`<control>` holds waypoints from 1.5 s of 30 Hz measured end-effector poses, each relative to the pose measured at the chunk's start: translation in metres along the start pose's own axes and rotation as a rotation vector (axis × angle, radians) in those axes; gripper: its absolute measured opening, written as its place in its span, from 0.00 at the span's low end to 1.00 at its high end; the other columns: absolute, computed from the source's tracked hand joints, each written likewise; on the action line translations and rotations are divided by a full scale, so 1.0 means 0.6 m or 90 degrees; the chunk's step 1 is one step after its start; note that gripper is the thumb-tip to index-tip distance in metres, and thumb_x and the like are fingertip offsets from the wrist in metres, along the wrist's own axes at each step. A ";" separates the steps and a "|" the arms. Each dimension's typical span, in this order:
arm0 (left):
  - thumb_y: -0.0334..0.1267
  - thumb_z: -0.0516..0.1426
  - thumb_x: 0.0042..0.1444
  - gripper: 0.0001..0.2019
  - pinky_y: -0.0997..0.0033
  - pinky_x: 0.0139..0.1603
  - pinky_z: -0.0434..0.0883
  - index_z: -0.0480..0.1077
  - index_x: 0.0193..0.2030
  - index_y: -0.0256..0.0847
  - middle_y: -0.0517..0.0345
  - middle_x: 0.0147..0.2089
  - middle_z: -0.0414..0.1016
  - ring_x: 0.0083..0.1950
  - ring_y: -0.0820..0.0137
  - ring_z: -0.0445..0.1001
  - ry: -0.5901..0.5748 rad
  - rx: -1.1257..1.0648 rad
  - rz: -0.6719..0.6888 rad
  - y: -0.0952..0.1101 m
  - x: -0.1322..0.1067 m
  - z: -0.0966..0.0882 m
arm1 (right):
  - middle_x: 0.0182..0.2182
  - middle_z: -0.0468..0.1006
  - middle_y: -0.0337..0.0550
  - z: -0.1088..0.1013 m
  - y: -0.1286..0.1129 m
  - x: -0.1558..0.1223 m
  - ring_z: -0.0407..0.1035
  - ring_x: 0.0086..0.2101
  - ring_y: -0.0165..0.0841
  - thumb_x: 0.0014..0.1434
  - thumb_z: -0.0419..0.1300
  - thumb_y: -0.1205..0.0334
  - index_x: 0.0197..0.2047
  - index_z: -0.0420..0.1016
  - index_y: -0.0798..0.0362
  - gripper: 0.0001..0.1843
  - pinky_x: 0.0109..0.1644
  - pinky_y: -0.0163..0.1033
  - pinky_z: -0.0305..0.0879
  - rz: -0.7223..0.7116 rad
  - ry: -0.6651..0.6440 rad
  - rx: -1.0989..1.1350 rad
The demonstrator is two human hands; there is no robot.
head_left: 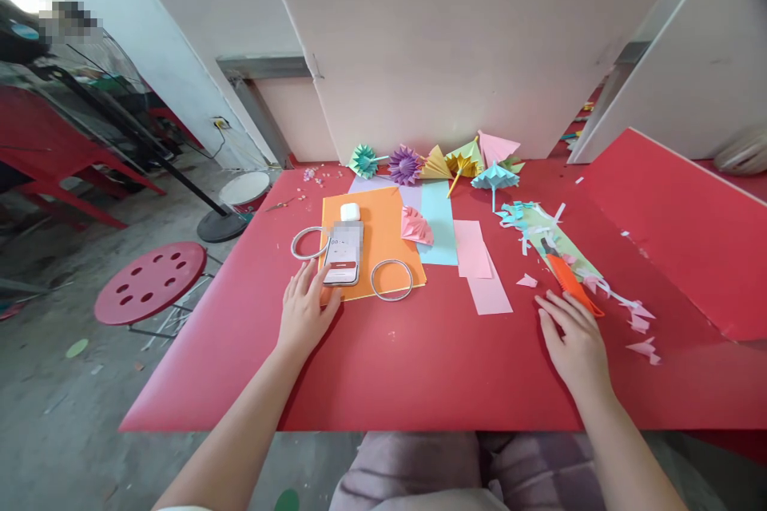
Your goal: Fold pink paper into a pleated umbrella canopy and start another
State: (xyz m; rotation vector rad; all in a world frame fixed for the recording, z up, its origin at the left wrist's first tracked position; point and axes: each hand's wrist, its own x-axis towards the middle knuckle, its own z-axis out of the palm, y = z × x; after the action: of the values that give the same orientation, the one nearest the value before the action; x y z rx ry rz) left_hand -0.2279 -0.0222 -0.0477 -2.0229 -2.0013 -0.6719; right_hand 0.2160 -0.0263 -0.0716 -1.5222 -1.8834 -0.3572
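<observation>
Bench (419, 375): plain red. Far edge, L to R: teal-green pleated pc (363, 161), purple pleated pc (405, 165), tan fan (435, 164), gold folded pc (463, 165), pink paper canopy (497, 147), lt-blue paper umbrella (494, 176).

Twd L edge: orange sheet (383, 243); white case (350, 211); phone (345, 247), whitish screen w/ red bar.

Mid-bench: lt-blue sheet (440, 215), pink slips (471, 247), pink pleated pc (415, 225).

Twd R edge: cutter (570, 278), orange w/ dk tip; pale-green strip (552, 230); pink scraps (643, 347).

Near edge: trousers (413, 471) mauve-grey, checked on R leg.
</observation>
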 end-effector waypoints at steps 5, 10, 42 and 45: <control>0.44 0.50 0.59 0.23 0.48 0.61 0.62 0.58 0.61 0.43 0.45 0.61 0.65 0.65 0.54 0.60 -0.012 -0.020 -0.030 -0.008 0.003 0.009 | 0.42 0.79 0.53 0.000 0.002 0.001 0.69 0.49 0.45 0.62 0.51 0.60 0.43 0.77 0.58 0.16 0.53 0.53 0.68 -0.023 0.015 -0.015; 0.45 0.51 0.58 0.25 0.48 0.62 0.60 0.58 0.61 0.41 0.44 0.62 0.64 0.66 0.53 0.58 -0.023 0.002 -0.024 0.004 0.002 0.003 | 0.43 0.79 0.53 0.000 0.001 0.000 0.68 0.50 0.45 0.62 0.51 0.60 0.44 0.77 0.57 0.16 0.53 0.53 0.67 -0.017 0.008 -0.010; 0.31 0.49 0.55 0.17 0.55 0.58 0.65 0.67 0.51 0.41 0.48 0.54 0.69 0.57 0.59 0.66 0.079 -0.167 -0.179 0.032 0.052 0.025 | 0.38 0.80 0.47 -0.009 -0.010 0.001 0.72 0.41 0.38 0.61 0.52 0.62 0.43 0.76 0.55 0.13 0.47 0.42 0.68 0.025 0.011 0.050; 0.31 0.49 0.53 0.16 0.56 0.52 0.68 0.69 0.48 0.40 0.46 0.49 0.71 0.53 0.58 0.69 0.085 -0.152 -0.300 -0.010 0.065 0.025 | 0.37 0.80 0.47 -0.007 -0.011 0.003 0.72 0.41 0.38 0.61 0.52 0.62 0.43 0.76 0.55 0.13 0.47 0.42 0.68 0.025 -0.002 0.059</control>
State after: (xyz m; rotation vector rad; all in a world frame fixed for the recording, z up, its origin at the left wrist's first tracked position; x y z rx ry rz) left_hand -0.2324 0.0194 -0.0437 -1.5608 -2.4314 -1.1550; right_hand 0.2109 -0.0294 -0.0659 -1.4968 -1.8440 -0.2456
